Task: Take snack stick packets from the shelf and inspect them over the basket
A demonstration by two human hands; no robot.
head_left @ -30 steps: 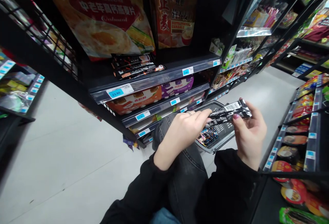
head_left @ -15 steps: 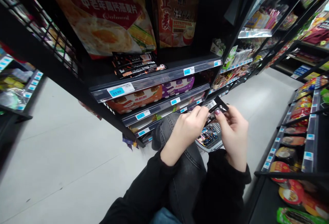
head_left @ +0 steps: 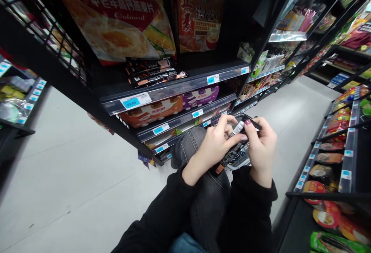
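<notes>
Both hands are over my bent knee, holding black stick sachets [head_left: 232,153] with a white barcode patch and an orange end pointing down-left. My left hand [head_left: 216,139] grips them from the left, with thumb and fingers closed. My right hand [head_left: 263,144] pinches their upper end, the thumb pressed near the barcode. How many sachets are held I cannot tell. Partly hidden below the hands is a grey basket [head_left: 245,163] with more small dark packets inside. Similar black and orange stick sachets [head_left: 153,76] lie in a pile on the shelf ahead.
The black shelf unit [head_left: 176,86] ahead holds a large oatmeal bag [head_left: 118,24], a cereal bag [head_left: 199,17] and boxed cup packs [head_left: 158,110] lower down. Another shelf [head_left: 344,168] with cups and packets flanks the aisle at right. Pale floor [head_left: 72,175] lies at left.
The sachets have turned, their orange end now showing below my left hand. My left thumb has come across them, and my right hand has shifted slightly left.
</notes>
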